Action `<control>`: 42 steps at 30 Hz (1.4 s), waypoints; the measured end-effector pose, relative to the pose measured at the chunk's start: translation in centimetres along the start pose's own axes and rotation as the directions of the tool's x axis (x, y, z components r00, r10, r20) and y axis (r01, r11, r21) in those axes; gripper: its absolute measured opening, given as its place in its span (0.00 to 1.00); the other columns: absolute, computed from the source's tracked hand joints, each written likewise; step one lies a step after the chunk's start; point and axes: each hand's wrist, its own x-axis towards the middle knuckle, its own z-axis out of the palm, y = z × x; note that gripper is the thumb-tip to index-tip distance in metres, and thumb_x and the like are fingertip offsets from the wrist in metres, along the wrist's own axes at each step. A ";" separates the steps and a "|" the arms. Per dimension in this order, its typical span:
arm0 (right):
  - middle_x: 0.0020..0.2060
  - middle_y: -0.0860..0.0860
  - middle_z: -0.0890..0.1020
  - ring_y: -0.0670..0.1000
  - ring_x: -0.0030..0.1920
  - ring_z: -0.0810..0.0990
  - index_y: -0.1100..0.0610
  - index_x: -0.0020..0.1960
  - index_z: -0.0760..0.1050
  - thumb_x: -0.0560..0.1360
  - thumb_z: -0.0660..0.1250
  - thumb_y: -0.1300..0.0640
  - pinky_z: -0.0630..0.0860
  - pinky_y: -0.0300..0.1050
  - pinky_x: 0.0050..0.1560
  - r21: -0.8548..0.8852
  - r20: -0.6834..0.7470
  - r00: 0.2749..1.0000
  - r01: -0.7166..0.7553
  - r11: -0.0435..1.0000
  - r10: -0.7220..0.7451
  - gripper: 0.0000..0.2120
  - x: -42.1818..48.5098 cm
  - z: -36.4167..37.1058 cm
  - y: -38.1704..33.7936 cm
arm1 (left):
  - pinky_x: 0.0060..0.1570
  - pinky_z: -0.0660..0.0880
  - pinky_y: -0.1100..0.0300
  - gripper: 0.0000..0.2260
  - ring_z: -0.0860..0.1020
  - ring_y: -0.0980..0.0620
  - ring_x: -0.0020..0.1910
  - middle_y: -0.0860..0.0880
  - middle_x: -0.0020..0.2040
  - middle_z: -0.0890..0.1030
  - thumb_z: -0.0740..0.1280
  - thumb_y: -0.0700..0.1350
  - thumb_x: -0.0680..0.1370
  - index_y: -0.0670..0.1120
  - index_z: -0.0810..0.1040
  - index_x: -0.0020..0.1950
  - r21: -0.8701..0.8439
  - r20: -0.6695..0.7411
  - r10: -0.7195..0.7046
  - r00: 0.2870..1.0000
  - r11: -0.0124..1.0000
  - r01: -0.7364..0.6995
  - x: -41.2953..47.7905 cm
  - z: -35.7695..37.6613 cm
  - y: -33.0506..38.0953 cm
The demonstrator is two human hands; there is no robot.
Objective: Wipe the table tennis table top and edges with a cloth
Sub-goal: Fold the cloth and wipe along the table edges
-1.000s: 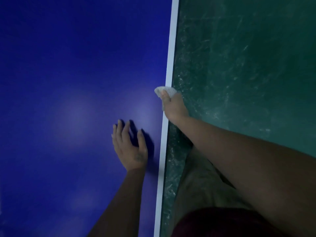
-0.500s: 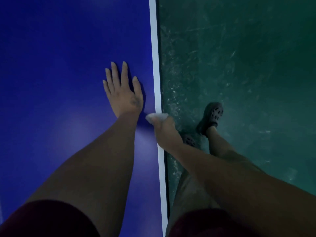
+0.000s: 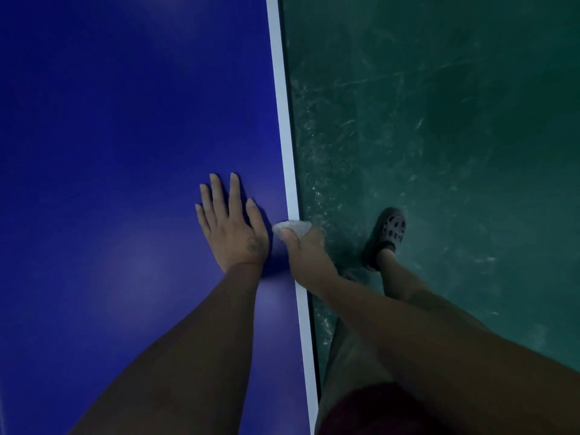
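The blue table tennis table top fills the left half of the head view, bordered on its right by a white edge line. My left hand lies flat on the blue surface, fingers straight and spread, close to the edge. Just to its right, my right hand grips a small white cloth wrapped over the table's side edge, thumb on top and fingers hidden below the edge.
A scuffed green floor lies to the right of the table. My leg and a dark perforated clog stand on it close to the table's side. Dark shorts show at the bottom of the frame.
My left hand slid forward on the table and then settled beside my right hand. The right hand with the cloth has travelled along the edge toward me, and the foot has come into view.
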 end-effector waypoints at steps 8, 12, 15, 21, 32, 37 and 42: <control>0.72 0.60 0.73 0.60 0.64 0.80 0.64 0.80 0.58 0.85 0.56 0.34 0.78 0.53 0.59 -0.135 -0.099 0.993 0.055 0.989 -0.069 0.39 8.4 -1.4 -8.8 | 0.85 0.51 0.40 0.25 0.53 0.45 0.88 0.47 0.88 0.58 0.56 0.53 0.89 0.53 0.63 0.87 -0.022 -0.018 0.001 1.000 1.000 -0.002 0.2 0.2 -0.1; 0.73 0.62 0.72 0.62 0.67 0.78 0.65 0.80 0.56 0.86 0.58 0.38 0.74 0.51 0.61 -0.153 -0.043 0.998 0.035 0.988 -0.042 0.36 6.7 -1.6 -7.0 | 0.86 0.50 0.41 0.25 0.52 0.45 0.88 0.48 0.88 0.57 0.55 0.53 0.89 0.54 0.62 0.87 -0.031 -0.010 -0.001 1.000 1.000 0.001 0.1 0.1 -0.1; 0.77 0.63 0.68 0.62 0.72 0.74 0.63 0.81 0.55 0.86 0.60 0.39 0.71 0.55 0.72 -0.154 -0.039 0.999 0.020 0.988 -0.026 0.35 3.2 -0.8 -3.1 | 0.86 0.49 0.41 0.25 0.51 0.46 0.88 0.48 0.89 0.56 0.55 0.54 0.89 0.54 0.62 0.87 -0.029 -0.006 -0.007 1.000 1.000 0.007 0.1 0.0 -0.1; 0.80 0.61 0.62 0.62 0.75 0.69 0.61 0.83 0.51 0.87 0.59 0.42 0.68 0.52 0.71 -0.140 -0.039 0.999 0.000 0.990 -0.006 0.35 1.7 -0.6 -2.7 | 0.86 0.49 0.40 0.26 0.51 0.45 0.88 0.48 0.89 0.56 0.54 0.54 0.89 0.53 0.61 0.87 -0.019 -0.005 0.004 1.000 1.000 -0.004 0.1 0.1 -0.1; 0.69 0.57 0.77 0.55 0.64 0.81 0.61 0.80 0.66 0.79 0.63 0.30 0.78 0.46 0.60 -0.001 -0.082 0.993 0.082 0.997 -0.082 0.43 7.7 -1.5 -8.8 | 0.84 0.59 0.41 0.21 0.63 0.44 0.85 0.45 0.83 0.70 0.62 0.48 0.88 0.44 0.73 0.81 -0.214 -0.069 -0.042 0.997 0.976 0.027 2.6 -0.2 0.8; 0.66 0.51 0.67 0.51 0.61 0.73 0.54 0.73 0.65 0.75 0.60 0.21 0.70 0.47 0.70 -0.025 0.041 0.999 -0.004 1.000 0.005 0.43 7.5 -0.9 -7.6 | 0.82 0.65 0.43 0.19 0.68 0.49 0.82 0.47 0.80 0.74 0.64 0.47 0.88 0.44 0.77 0.78 -0.331 -0.129 -0.071 0.989 0.943 0.025 12.0 -0.2 4.7; 0.68 0.51 0.76 0.46 0.60 0.79 0.64 0.75 0.70 0.76 0.67 0.26 0.77 0.45 0.66 0.049 -0.009 1.000 0.018 0.999 -0.018 0.46 12.4 -1.9 -12.3 | 0.82 0.65 0.46 0.19 0.68 0.49 0.82 0.48 0.80 0.74 0.65 0.44 0.86 0.46 0.76 0.78 -0.332 -0.121 -0.064 0.991 0.943 0.021 22.2 1.8 7.6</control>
